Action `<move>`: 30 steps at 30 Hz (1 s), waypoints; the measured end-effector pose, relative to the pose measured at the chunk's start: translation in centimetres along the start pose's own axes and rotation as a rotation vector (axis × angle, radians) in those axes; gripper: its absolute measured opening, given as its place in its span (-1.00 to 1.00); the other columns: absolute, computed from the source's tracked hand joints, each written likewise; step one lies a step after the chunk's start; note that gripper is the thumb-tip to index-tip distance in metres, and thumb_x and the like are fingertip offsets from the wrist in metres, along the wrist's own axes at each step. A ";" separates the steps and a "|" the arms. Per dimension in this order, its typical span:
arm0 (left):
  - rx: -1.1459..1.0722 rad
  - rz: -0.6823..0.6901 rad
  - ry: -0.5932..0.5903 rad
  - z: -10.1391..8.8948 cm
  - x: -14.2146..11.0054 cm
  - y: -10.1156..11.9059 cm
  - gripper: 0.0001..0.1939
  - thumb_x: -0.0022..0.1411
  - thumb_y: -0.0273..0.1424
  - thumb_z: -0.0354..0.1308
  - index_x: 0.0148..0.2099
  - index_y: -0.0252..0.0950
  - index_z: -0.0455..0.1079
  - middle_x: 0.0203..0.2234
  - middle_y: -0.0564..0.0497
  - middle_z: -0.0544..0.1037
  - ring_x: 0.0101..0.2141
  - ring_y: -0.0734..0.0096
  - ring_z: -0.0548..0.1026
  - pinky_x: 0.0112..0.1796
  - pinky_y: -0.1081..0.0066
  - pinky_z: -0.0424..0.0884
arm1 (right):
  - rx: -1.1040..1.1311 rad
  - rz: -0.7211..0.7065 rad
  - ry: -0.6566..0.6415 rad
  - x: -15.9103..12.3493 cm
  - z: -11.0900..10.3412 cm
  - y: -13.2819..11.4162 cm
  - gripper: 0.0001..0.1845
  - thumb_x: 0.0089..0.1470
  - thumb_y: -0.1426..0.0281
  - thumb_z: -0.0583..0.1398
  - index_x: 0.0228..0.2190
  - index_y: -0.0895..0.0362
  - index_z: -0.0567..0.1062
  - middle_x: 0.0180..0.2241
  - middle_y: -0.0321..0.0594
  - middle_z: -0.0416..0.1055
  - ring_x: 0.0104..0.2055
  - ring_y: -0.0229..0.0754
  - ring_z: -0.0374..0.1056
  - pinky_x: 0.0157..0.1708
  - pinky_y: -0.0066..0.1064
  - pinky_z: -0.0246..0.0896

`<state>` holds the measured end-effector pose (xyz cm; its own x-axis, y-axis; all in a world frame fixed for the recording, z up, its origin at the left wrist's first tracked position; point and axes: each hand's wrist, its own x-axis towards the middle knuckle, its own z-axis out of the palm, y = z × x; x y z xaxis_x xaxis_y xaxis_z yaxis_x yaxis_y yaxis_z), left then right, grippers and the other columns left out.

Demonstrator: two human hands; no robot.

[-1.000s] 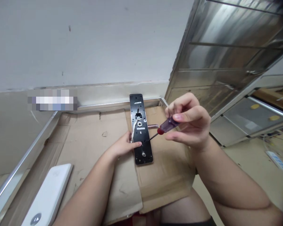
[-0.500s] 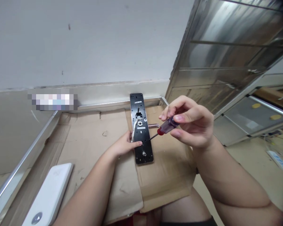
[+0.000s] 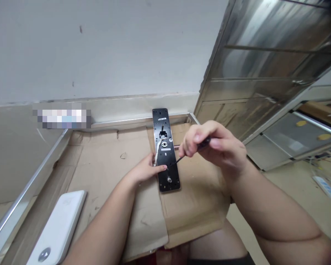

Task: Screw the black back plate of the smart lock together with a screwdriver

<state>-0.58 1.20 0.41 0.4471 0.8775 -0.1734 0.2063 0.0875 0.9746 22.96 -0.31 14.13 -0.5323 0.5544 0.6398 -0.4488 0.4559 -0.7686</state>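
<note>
A long black door lock panel (image 3: 168,156) lies back side up on the cardboard, with a white cable, a square-holed hub and small screw holes on its face. My left hand (image 3: 146,170) grips its left edge, thumb pressed on the face near the lower part. My right hand (image 3: 219,147) is closed round the handle of a screwdriver (image 3: 204,144). The screwdriver slants down to the left, its tip at the panel's right side just above my left thumb. Whether the tip sits in a screw is too small to tell. A lever handle (image 3: 177,147) sticks out from under the panel, partly hidden by my right hand.
Cardboard sheets (image 3: 99,162) cover the metal-framed table. A white power bank-like slab (image 3: 59,224) lies at the left front. The wall (image 3: 113,48) rises behind, with a metallic door (image 3: 253,66) to the right. On the floor lies a power strip (image 3: 326,187).
My right hand has dropped slightly and wrapped further round the screwdriver, covering most of its handle. The screwdriver tip stays at the same spot. My left hand and the panel hold still.
</note>
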 end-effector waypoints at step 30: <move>0.000 -0.066 0.047 0.2 0.0 -0.4 -0.31 0.08 -0.18 0.40 0.15 -0.30 0.20 0.11 -0.21 0.49 0.11 -0.03 0.45 0.13 0.05 0.37 | 0.179 0.088 0.047 0.4 0.0 0.9 -0.49 0.23 -0.15 0.02 -0.41 0.03 0.31 -0.73 -0.49 0.05 -0.72 -0.36 -0.06 -0.64 -0.46 0.05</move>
<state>-0.46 1.10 0.03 0.3909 0.8912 -0.2302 0.2341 0.1456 0.9612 22.31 0.33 13.70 -0.5429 0.6201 0.5663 -0.5246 0.2762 -0.8053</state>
